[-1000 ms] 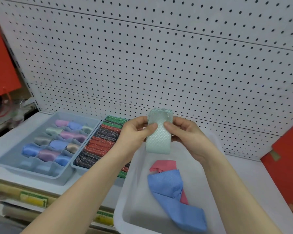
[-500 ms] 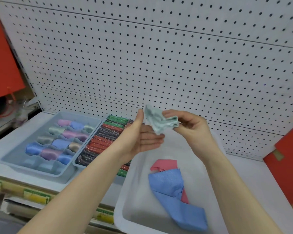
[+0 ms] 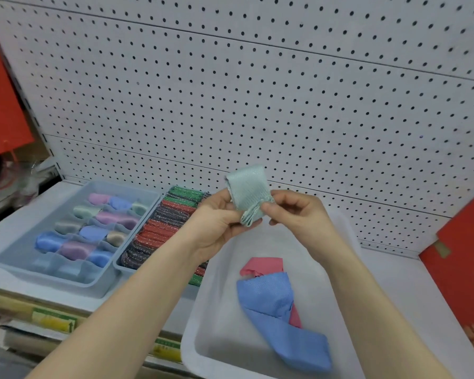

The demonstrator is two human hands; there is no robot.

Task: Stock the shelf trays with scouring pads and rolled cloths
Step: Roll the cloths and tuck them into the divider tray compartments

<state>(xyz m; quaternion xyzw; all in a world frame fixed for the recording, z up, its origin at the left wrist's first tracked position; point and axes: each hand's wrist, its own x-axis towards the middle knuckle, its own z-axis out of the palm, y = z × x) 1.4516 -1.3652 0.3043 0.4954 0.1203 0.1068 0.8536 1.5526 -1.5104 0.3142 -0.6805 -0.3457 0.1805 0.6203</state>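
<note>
Two hands pinch a mint-green cloth above a white bin: left hand on its left edge, right hand at its lower corner. The left forearm hides part of the scouring pads. Gold lettering on the red box at 3 o'clock is cut off; shelf labels are blurred. A blue cloth and a pink cloth lie in the bin; rolled cloths fill the divided tray at 9 o'clock.
</note>
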